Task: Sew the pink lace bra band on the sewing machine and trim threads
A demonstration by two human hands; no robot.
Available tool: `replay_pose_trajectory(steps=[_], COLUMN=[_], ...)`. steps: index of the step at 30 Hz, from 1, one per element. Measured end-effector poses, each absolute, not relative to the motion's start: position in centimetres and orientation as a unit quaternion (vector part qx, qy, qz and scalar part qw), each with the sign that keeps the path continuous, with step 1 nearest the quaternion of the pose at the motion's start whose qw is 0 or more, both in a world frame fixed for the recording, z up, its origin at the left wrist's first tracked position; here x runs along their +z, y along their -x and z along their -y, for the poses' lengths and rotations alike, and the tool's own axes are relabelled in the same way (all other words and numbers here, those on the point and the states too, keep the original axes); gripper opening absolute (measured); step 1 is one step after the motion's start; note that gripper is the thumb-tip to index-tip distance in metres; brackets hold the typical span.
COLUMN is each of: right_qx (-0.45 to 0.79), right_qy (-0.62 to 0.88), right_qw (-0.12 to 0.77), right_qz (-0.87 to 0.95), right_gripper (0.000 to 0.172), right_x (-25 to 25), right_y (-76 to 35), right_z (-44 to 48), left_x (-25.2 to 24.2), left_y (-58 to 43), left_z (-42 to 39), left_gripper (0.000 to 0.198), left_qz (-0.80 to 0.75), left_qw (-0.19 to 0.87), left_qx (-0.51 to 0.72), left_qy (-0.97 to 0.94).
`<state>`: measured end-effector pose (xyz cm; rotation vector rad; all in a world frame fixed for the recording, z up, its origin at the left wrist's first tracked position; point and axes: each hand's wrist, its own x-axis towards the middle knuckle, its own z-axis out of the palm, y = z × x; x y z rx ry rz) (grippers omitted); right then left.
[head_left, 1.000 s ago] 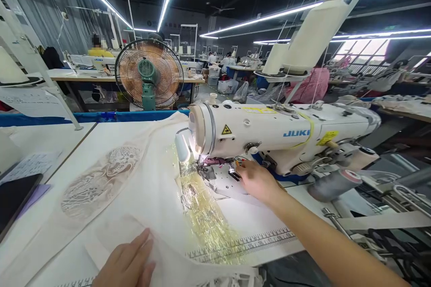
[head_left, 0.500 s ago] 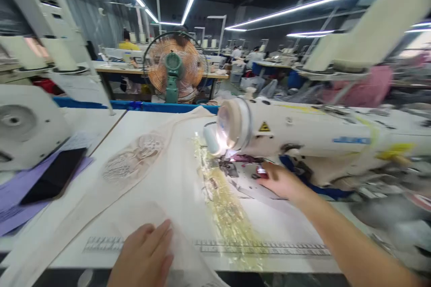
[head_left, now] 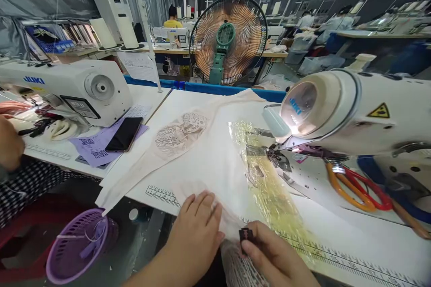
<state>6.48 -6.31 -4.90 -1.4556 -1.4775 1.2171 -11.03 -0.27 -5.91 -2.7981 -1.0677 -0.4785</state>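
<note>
My left hand (head_left: 193,233) lies palm down, fingers stretched out, on sheer pale fabric (head_left: 230,219) at the table's front edge. Between thumb and fingers of my right hand (head_left: 274,251) is a small black razor blade (head_left: 246,234), held beside that fabric. A lace part (head_left: 239,264) of the cloth hangs below the edge, partly hidden by my hands. Farther back on the table lies another pale piece with a lace panel (head_left: 180,133). Orange- and red-handled scissors (head_left: 352,188) rest by the sewing machine (head_left: 336,103) on the right.
Yellow clear film (head_left: 272,193) covers the table near the needle. A phone (head_left: 124,134) lies on purple paper (head_left: 89,145) to the left. Beyond are a second sewing machine (head_left: 77,85), a co-worker's hand (head_left: 10,143), a purple basket (head_left: 55,255) and a large fan (head_left: 229,40).
My right hand has come from beside the machine's needle area to the table's front edge, with the razor blade now visible in it. My left hand stays on the fabric. The view has turned left.
</note>
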Motion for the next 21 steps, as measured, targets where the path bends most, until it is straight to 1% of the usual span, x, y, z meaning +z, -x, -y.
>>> replay_pose_trajectory(steps=[4,7,12,16,18,21], right_qx=[0.489,0.456,0.263,0.135,0.085,0.05], right_qy=[0.588,0.601,0.57,0.592,0.604,0.613], right_qw=[0.359,0.348,0.324,0.269,0.233,0.191], right_qz=[0.535,0.557,0.708,0.748,0.757,0.765], right_gripper=[0.032,0.026,0.02,0.022,0.022,0.02], right_x=[-4.9,-4.0,-2.7,-3.4,-4.0,-4.6], right_y=[-8.9,-8.4,-5.8,-3.9,-3.3,-2.9], right_z=[5.9,5.0,1.4,-1.2,-1.8,-2.2], left_x=[-5.8,-5.8,-5.8,-6.0,-6.2,-6.5], left_y=[11.8,12.1,13.2,14.0,14.1,14.1], left_z=[-0.2,-0.7,-2.2,-2.8,-2.9,-2.9], left_gripper=[0.051,0.053,0.052,0.053,0.054,0.058], left_qz=[0.381,0.381,0.299,0.29,0.287,0.277], left_qw=[0.044,0.045,0.037,0.022,0.021,0.031], left_qx=[-0.156,-0.177,-0.181,-0.188,-0.189,-0.207], left_qy=[0.91,0.906,0.936,0.938,0.939,0.938])
